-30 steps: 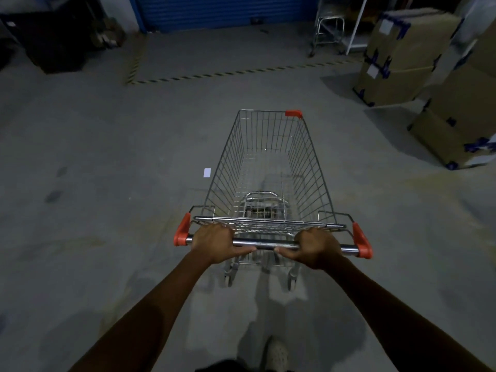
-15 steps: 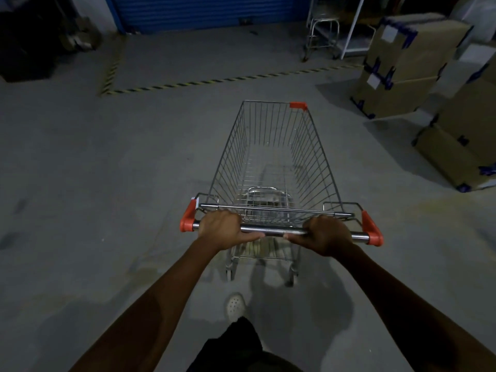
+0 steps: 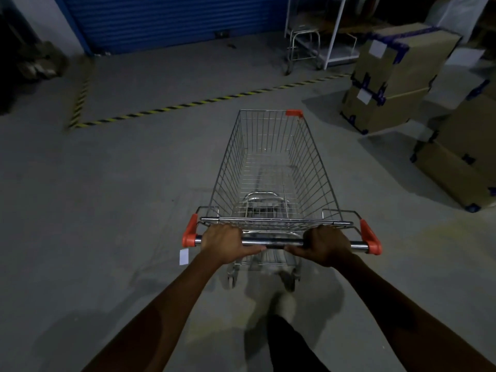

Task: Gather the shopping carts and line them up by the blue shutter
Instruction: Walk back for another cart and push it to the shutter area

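An empty wire shopping cart point(image 3: 271, 167) with orange corner caps stands on the concrete floor in front of me, nose pointing toward the far wall. My left hand point(image 3: 224, 242) grips the left part of its metal handle bar point(image 3: 273, 241), and my right hand point(image 3: 323, 244) grips the right part. The blue shutter point(image 3: 171, 20) fills the far wall at the top, beyond a yellow-black striped floor line point(image 3: 188, 104).
Stacked cardboard boxes point(image 3: 394, 81) with blue tape stand at the right, more boxes point(image 3: 467, 157) nearer. A metal stool point(image 3: 303, 47) and a white shelf frame point(image 3: 335, 30) sit at the back right. Dark clutter point(image 3: 35, 63) lies at the far left. A small white paper point(image 3: 184, 256) lies by the cart.
The cart and I have rolled forward toward the shutter. The striped line and boxes appear nearer, and the white paper on the floor has passed back to beside the handle.
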A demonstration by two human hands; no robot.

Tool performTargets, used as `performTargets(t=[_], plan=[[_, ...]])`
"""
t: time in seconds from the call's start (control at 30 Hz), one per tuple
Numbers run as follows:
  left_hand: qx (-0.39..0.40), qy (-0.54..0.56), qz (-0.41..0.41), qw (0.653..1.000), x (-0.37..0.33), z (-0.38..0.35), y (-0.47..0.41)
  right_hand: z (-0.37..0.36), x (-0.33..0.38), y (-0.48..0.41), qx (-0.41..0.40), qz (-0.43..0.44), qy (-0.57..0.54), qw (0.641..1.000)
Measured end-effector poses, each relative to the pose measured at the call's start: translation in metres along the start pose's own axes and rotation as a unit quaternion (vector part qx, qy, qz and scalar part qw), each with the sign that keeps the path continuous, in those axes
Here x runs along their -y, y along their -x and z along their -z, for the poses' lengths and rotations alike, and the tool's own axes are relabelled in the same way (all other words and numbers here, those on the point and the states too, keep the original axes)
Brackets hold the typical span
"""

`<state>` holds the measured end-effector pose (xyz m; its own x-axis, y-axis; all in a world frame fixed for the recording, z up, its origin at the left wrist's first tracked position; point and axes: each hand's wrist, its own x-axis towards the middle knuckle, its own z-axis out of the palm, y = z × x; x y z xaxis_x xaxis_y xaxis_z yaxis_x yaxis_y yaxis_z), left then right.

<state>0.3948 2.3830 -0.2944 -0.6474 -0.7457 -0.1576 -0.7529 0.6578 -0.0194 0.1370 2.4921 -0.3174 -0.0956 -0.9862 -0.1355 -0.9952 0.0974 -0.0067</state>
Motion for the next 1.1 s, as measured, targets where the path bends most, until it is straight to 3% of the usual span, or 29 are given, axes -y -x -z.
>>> performTargets(t=[0.67, 1.1], plan=[[0.005, 0.021, 0.072, 0.997, 0.075, 0.065, -0.408, 0.069, -0.18, -0.395, 0.035, 0.034, -0.027, 0.998], [-0.043, 0.055, 0.065, 0.995, 0.16, 0.098, -0.692, 0.104, -0.282, -0.673, -0.006, 0.044, -0.037, 0.998]])
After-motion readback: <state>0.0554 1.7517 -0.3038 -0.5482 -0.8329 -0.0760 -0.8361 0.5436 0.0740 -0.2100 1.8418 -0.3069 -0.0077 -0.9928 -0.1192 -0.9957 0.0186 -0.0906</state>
